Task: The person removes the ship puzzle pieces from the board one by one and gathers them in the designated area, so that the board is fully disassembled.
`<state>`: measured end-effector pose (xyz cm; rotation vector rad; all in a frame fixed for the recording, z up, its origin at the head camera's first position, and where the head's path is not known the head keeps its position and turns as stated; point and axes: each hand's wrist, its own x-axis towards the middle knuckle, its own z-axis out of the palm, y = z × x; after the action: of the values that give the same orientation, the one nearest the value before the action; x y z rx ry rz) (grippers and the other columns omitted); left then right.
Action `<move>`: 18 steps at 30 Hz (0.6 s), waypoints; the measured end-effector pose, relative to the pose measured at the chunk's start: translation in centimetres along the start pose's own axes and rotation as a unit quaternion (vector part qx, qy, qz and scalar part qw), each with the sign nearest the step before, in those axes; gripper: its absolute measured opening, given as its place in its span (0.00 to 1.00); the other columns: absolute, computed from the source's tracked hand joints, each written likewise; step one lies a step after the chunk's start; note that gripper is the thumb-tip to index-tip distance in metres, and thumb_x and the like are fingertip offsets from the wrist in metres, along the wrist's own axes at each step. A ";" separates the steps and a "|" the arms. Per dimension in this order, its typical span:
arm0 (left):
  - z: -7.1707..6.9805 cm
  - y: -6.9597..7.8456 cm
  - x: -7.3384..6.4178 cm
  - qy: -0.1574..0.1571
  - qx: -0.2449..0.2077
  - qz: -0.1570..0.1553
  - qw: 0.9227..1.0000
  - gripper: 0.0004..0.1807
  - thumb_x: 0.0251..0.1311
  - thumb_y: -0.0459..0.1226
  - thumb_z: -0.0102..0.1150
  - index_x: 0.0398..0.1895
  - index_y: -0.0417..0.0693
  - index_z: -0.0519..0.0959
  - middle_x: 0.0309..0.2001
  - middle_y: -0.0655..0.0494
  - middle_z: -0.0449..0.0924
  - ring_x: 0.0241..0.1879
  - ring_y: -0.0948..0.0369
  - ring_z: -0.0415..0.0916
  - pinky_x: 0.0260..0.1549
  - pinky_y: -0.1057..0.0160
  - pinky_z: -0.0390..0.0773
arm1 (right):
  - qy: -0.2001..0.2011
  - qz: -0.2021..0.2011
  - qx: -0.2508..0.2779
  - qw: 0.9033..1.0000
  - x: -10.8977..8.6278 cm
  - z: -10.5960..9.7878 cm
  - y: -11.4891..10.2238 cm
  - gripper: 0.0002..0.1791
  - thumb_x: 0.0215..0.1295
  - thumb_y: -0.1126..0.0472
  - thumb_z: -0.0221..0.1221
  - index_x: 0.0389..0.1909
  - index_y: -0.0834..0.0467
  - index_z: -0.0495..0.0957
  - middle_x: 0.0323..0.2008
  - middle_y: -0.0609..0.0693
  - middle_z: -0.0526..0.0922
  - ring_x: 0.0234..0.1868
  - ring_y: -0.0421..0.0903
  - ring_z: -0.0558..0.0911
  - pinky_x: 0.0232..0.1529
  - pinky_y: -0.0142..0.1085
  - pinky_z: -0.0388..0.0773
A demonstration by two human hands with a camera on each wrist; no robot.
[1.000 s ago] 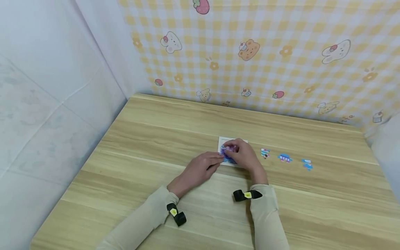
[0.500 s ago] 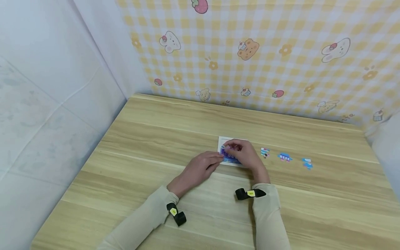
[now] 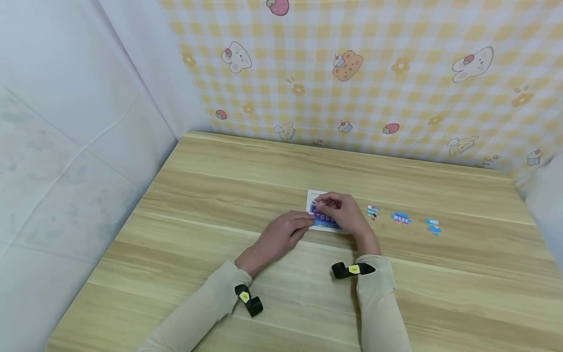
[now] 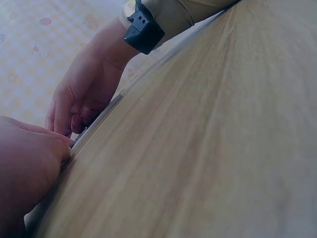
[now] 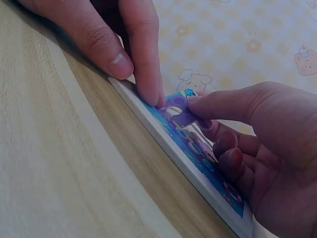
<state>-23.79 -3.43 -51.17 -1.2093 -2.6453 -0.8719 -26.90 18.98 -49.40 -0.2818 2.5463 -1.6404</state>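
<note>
A small white-bordered jigsaw board (image 3: 310, 196) with a purple and blue picture lies mid-table. My right hand (image 3: 346, 213) is over it, thumb and fingers pinching a purple puzzle piece (image 5: 183, 117). In the right wrist view this piece is tilted up from the picture, with a gap showing beneath part of it. My left hand (image 3: 281, 234) rests at the board's left side, its extended fingertips on the picture's edge. The left wrist view shows both hands meeting at the board, which is mostly hidden there.
Three loose blue-toned pieces lie in a row to the right: a striped one (image 3: 373, 212), one with windows (image 3: 401, 218) and one at the far end (image 3: 433, 227). A yellow checked curtain (image 3: 374, 98) hangs behind the wooden table (image 3: 220, 195).
My right hand has shifted slightly right, uncovering more of the purple and blue picture. My left hand stays at the board's left edge. The head view has tilted slightly.
</note>
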 end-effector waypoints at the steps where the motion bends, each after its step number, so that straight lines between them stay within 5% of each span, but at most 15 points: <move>1: 0.0 0.0 0.0 0.001 -0.001 0.000 1.000 0.15 0.74 0.31 0.59 0.59 0.41 0.84 0.62 0.52 0.83 0.64 0.56 0.77 0.68 0.61 0.73 | 0.001 0.001 0.002 1.000 0.0 0.0 0.0 0.09 0.70 0.66 0.66 0.48 0.64 0.86 0.28 0.49 0.80 0.29 0.43 0.74 0.30 0.29 0.72; 11: 0.4 -0.1 0.1 0.024 -0.038 -0.033 0.998 0.16 0.75 0.36 0.59 0.61 0.43 0.83 0.68 0.50 0.77 0.69 0.54 0.73 0.71 0.57 0.70 | 0.016 -0.001 0.003 1.000 0.2 -0.1 0.4 0.10 0.71 0.65 0.65 0.48 0.65 0.86 0.30 0.52 0.81 0.29 0.43 0.74 0.30 0.29 0.71; 18: 0.2 -0.1 0.6 0.015 0.003 -0.071 0.997 0.24 0.79 0.42 0.53 0.71 0.39 0.73 0.74 0.48 0.69 0.74 0.54 0.65 0.74 0.53 0.65 | 0.024 0.003 -0.001 1.000 0.2 -0.1 0.2 0.09 0.70 0.65 0.65 0.48 0.62 0.87 0.32 0.51 0.82 0.30 0.45 0.74 0.31 0.29 0.72</move>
<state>-24.22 -3.00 -51.18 -1.0094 -2.7338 -0.8941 -27.08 19.09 -49.56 -0.2381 2.5814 -1.6616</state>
